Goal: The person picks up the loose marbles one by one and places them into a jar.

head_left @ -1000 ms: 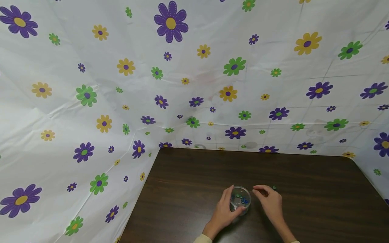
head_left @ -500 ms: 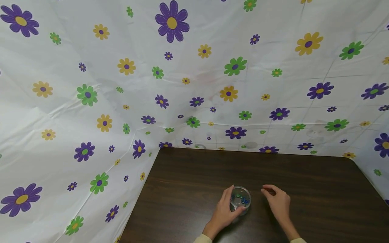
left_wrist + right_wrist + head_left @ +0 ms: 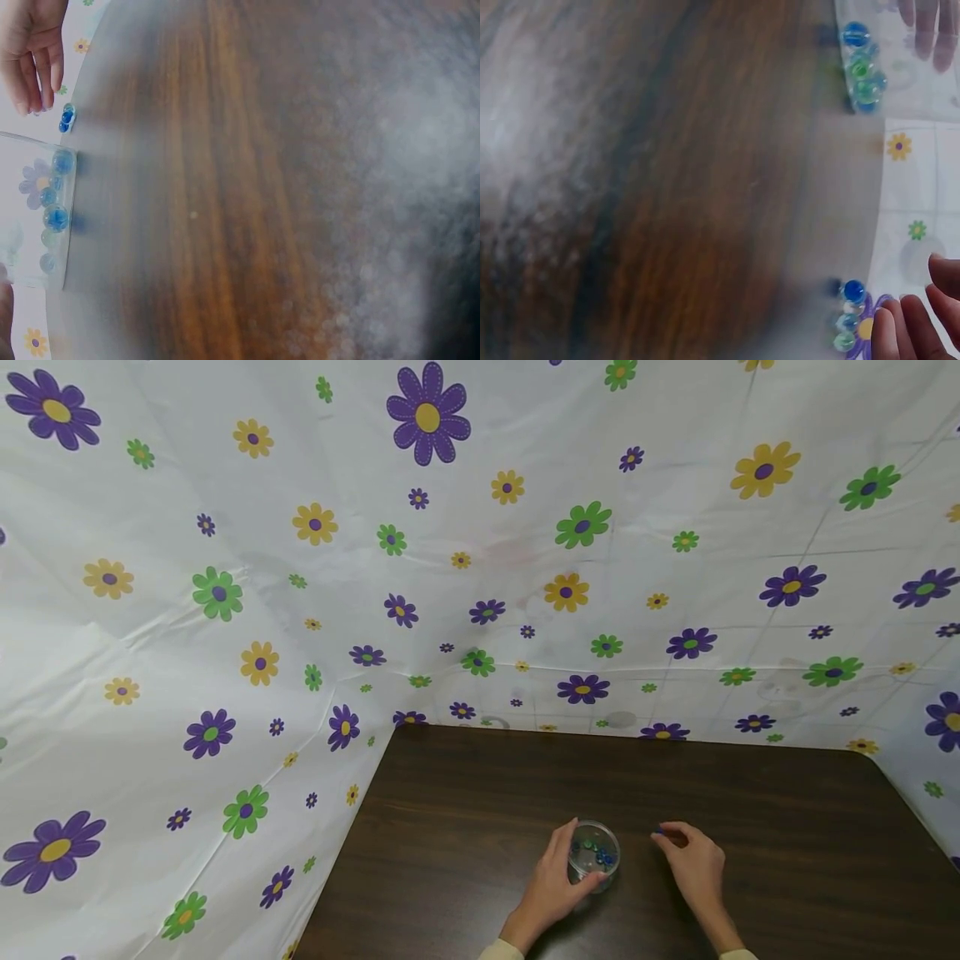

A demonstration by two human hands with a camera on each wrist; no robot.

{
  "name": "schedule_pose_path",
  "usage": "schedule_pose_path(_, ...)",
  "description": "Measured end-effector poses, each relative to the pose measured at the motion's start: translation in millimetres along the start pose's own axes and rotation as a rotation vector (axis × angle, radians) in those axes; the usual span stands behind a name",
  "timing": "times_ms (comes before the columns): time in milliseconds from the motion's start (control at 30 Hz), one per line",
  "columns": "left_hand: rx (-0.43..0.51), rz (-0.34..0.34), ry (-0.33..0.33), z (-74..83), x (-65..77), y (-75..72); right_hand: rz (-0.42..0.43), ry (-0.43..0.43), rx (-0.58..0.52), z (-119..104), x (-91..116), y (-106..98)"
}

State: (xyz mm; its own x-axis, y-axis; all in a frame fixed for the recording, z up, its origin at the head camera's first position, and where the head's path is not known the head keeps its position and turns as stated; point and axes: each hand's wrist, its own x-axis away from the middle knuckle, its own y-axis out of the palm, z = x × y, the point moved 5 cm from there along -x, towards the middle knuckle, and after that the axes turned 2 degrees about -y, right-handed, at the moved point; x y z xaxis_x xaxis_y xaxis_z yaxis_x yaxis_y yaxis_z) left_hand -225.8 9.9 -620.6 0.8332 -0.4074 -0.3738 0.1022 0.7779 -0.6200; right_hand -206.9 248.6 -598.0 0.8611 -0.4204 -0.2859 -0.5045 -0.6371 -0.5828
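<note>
My left hand grips the side of a clear round jar, thumb in front and fingers behind. Several blue and green glass marbles lie at the jar's bottom; the left wrist view shows the jar upright on the table. To the right, my right hand hovers low, with thumb and index finger curved towards each other. A blue marble shows at its fingertips. In the right wrist view this blue marble lies on the table beside paler marbles, and the fingers are above them.
The dark wood-look table stretches out around both hands. Beyond its back edge hangs a white curtain printed with purple, green and yellow flowers, which also covers the left side.
My right hand has moved away from the jar to the right, over the loose marbles. A blue marble now shows at its fingertips. My left hand and the jar have stayed put.
</note>
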Motion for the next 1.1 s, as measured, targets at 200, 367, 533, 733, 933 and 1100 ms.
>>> schedule_pose_path(200,0.007,0.0,-0.008,0.5,1.8,-0.5,0.005,-0.022,0.036,8,0,2)
schedule_pose_path(367,0.011,0.005,-0.009,0.2,3.0,-0.2,-0.016,-0.025,0.062,14,-1,5)
schedule_pose_path(533,0.014,0.001,-0.018,-0.5,3.3,0.4,-0.056,-0.007,0.073,18,-1,7)
schedule_pose_path(733,0.018,-0.015,-0.042,-1.1,2.9,1.2,-0.113,0.038,0.083,22,-3,10)
schedule_pose_path(933,0.012,-0.006,-0.029,-0.6,2.1,1.2,-0.149,0.056,0.082,24,-4,11)
schedule_pose_path(1100,0.015,0.0,-0.016,0.1,1.0,0.7,-0.139,0.029,0.086,23,-7,11)
